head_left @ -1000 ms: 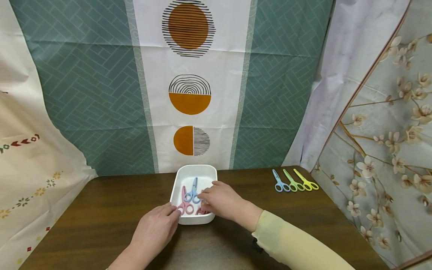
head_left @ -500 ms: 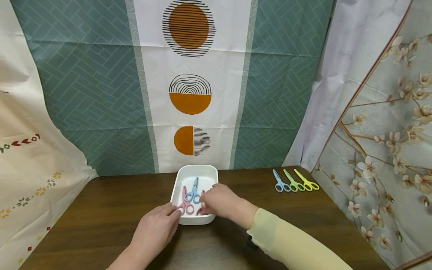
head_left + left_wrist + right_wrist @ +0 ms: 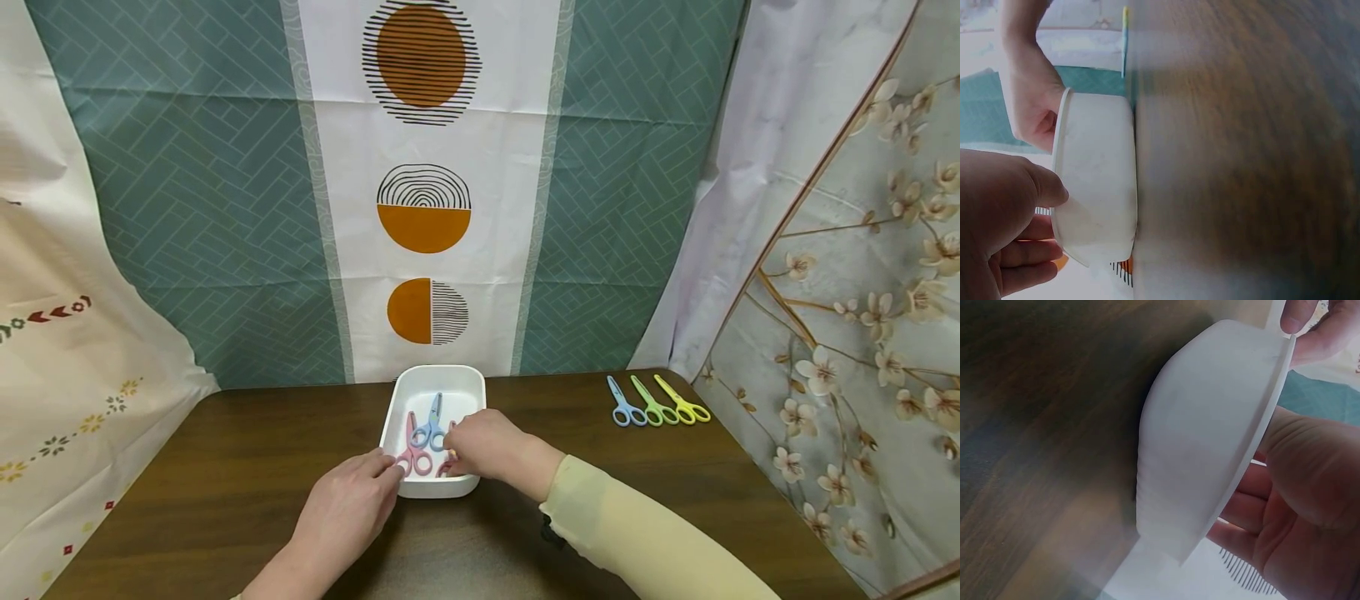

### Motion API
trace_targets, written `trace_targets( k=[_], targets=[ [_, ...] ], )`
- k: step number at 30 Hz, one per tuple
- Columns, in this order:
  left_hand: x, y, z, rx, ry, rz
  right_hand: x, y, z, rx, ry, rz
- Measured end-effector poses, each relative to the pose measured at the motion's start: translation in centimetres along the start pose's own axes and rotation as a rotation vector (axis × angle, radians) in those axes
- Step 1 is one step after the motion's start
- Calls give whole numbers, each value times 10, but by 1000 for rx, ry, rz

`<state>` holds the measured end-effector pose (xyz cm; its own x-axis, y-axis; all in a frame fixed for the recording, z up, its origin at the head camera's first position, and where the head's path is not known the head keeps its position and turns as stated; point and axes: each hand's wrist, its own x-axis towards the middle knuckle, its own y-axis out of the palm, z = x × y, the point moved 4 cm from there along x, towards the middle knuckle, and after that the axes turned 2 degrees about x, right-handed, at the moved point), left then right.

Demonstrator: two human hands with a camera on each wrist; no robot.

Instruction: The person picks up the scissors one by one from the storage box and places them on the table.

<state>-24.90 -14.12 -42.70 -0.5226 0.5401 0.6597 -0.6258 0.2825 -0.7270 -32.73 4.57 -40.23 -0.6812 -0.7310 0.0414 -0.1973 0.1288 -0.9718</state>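
A white plastic tray [image 3: 438, 490] rests on the table. My left hand [image 3: 352, 492] pinches its near left rim, thumb outside and fingers inside, as the left wrist view shows. Inside lie pink scissors [image 3: 413, 457] beside that hand, and blue scissors [image 3: 432, 429] right of them. My right hand [image 3: 491, 447] reaches over the tray's right rim with curled fingers at another pair, reddish-pink scissors [image 3: 446, 469]. That hand covers most of this pair, and the tray wall [image 3: 1204, 419] hides its fingertips in the right wrist view.
Blue scissors [image 3: 624, 405], green scissors [image 3: 656, 405] and yellow scissors [image 3: 682, 404] lie in a row at the back right of the dark wooden table [image 3: 285, 442]. Patterned curtains [image 3: 600, 208] hang behind the table and along both sides.
My right hand's fingers have curled in over the reddish-pink scissors, and its forearm has shifted slightly left. The left hand keeps its hold on the tray rim.
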Motion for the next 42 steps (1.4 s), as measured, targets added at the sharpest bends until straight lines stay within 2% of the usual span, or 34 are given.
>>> trace_targets(
  k=[16,31,42],
  targets=[
    [0,0,0,-6,6,-4,13,6,4,2,23,104],
    [-1,-1,0,-13,5,-22,17,6,9,-60,47,101],
    [-1,0,0,-3,16,-28,16,3,10,15,51,102]
  ],
)
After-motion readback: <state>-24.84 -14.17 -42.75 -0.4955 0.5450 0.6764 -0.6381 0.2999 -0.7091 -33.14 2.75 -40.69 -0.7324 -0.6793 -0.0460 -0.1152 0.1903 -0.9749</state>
